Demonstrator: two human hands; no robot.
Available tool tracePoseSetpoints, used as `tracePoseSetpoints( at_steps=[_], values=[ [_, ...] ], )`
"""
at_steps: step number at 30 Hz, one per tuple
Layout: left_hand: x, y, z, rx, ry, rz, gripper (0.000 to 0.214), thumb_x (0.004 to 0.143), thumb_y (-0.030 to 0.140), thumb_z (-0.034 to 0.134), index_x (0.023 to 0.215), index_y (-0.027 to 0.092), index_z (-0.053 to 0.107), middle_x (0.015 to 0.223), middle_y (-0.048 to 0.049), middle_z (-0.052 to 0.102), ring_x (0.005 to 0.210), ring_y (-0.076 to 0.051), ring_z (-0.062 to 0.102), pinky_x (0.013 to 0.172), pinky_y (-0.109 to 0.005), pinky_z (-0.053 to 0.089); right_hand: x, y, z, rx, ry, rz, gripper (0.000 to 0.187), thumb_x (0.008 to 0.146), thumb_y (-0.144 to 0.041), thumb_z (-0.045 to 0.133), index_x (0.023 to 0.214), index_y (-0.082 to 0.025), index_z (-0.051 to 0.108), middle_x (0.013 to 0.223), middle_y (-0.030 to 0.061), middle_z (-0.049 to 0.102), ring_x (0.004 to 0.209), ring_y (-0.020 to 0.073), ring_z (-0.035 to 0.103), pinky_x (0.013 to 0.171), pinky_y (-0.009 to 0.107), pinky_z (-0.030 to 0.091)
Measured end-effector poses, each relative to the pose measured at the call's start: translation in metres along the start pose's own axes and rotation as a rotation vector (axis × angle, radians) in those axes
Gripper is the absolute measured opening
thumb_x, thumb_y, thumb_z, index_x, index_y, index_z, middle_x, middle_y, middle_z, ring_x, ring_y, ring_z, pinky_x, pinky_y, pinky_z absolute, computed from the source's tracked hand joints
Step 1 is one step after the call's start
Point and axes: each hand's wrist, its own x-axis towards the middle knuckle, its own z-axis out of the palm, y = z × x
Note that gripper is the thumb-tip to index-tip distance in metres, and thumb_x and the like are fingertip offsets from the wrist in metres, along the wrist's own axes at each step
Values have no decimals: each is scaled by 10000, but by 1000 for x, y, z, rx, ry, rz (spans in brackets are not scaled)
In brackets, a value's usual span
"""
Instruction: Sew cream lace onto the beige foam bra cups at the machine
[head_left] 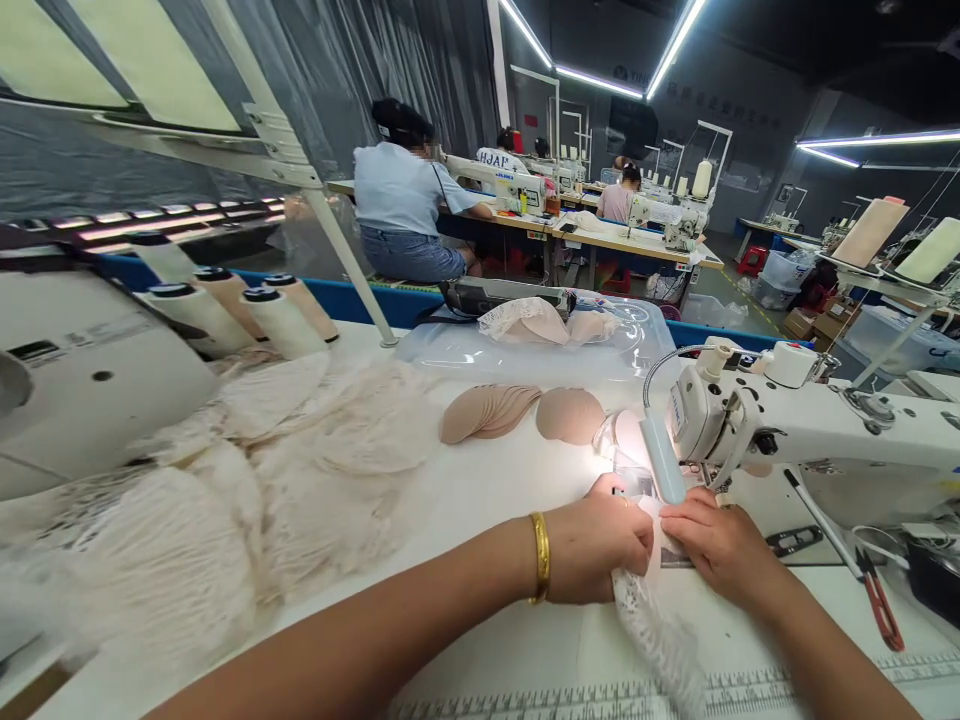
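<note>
White lace strip [654, 632] in the left hand [609, 548], close to six o'clock of a white sewing machine [847, 430].
The left hand's fingers are curled closed around the lace, whose loose end trails toward six o'clock over the white tabletop [480, 495]; a shiny gold bangle [540, 557] circles that wrist. The right hand [724, 550] lies just beside it at three o'clock, fingers extended and close together near the machine's needle area; whether they pinch anything, I cannot tell. With the hands as the clock's centre, fanned beige rounded pads [487, 413] lie at ten, a heaped pile of cream lace fabric [322, 480] at nine, red-handled metal snips [879, 602] between three and four, and a clear ruler with dark markings [525, 703] around seven.
</note>
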Motion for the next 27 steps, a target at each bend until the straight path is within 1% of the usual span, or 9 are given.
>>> tracePoseSetpoints(
  at_steps=[2, 6, 11, 15, 21, 24, 27],
  values=[
    [0, -3, 2, 3, 6, -3, 142, 691, 70, 708, 638, 185, 644, 892, 9, 729, 772, -173, 615, 992, -440, 306, -1, 3, 3, -29, -4, 16, 355, 954, -36, 443, 1101, -224, 705, 1100, 39, 755, 962, 198, 609, 705, 286, 457],
    [2, -8, 4, 25, 14, -5, 127, 718, 98, 712, 655, 186, 646, 927, -4, 742, 791, -186, 624, 958, -428, 309, -5, 6, 7, -86, -20, 64, 345, 952, -48, 452, 1111, -231, 698, 1060, 31, 749, 1012, 218, 608, 702, 287, 437],
    [5, -13, 5, 50, 49, 4, 145, 722, 104, 715, 629, 183, 638, 926, 4, 744, 732, -157, 591, 952, -412, 306, -6, 8, 10, -145, -29, 105, 360, 931, -51, 451, 1124, -241, 687, 1019, 34, 744, 1014, 223, 629, 675, 292, 422],
    [4, -15, 6, 52, 59, 12, 145, 741, 111, 717, 637, 190, 655, 926, 22, 736, 704, -139, 583, 940, -398, 307, -6, 9, 10, -150, -26, 112, 367, 917, -51, 453, 1115, -248, 691, 1063, 34, 740, 1004, 226, 635, 679, 292, 430],
    [3, -16, 4, 40, 49, 29, 116, 749, 126, 705, 665, 198, 666, 949, 21, 736, 727, -146, 606, 892, -380, 325, -6, 9, 8, -139, -16, 87, 388, 899, -35, 448, 1112, -247, 693, 1111, 46, 733, 1033, 239, 624, 765, 308, 464],
    [4, -18, 3, 39, 52, 33, 104, 737, 124, 710, 679, 199, 667, 953, 21, 738, 748, -155, 620, 891, -382, 322, -5, 9, 8, -128, -14, 95, 395, 897, -25, 443, 1110, -244, 693, 1071, 43, 737, 1020, 237, 627, 750, 301, 463],
    [5, -19, 1, 51, 58, 28, 127, 736, 136, 716, 654, 187, 633, 935, 18, 738, 778, -170, 633, 888, -383, 318, -5, 8, 7, -115, -12, 108, 390, 895, -25, 438, 1099, -238, 693, 1056, 43, 738, 997, 233, 633, 723, 296, 460]
  ],
)
